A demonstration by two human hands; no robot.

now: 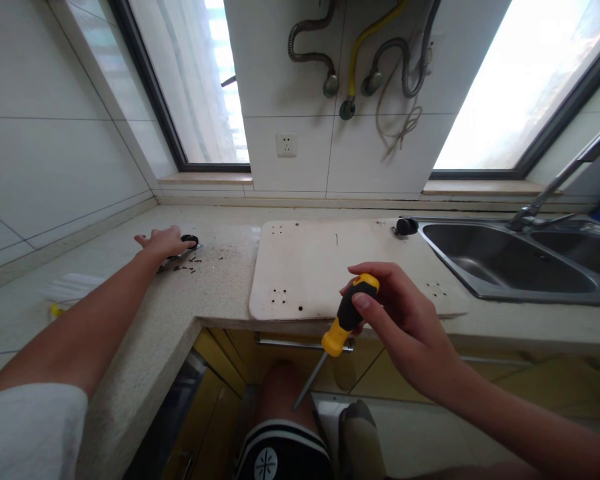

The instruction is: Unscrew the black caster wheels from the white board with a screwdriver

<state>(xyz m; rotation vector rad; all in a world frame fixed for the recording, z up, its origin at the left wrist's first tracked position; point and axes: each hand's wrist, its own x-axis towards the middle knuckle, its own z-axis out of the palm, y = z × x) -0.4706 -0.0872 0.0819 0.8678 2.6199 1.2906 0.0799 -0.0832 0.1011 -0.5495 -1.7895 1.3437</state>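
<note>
My right hand [403, 320] is closed around a screwdriver [343, 327] with a yellow and black handle, held in front of the counter edge with its metal shaft pointing down and left. My left hand [163, 241] reaches far left across the speckled counter [215, 287]. Its fingers rest on a small metal part with a black round piece [189, 240]. Several small dark screws [195, 263] lie scattered just beside that hand. A white board [330, 267] with small drilled holes lies flat on the counter between the two hands.
A steel sink [510, 267] with a tap [565, 177] sits at the right. A black knob [406, 227] lies at the board's far right corner. Hoses and a wall socket [286, 145] hang on the back wall. Yellow cabinet fronts and my knee are below the counter.
</note>
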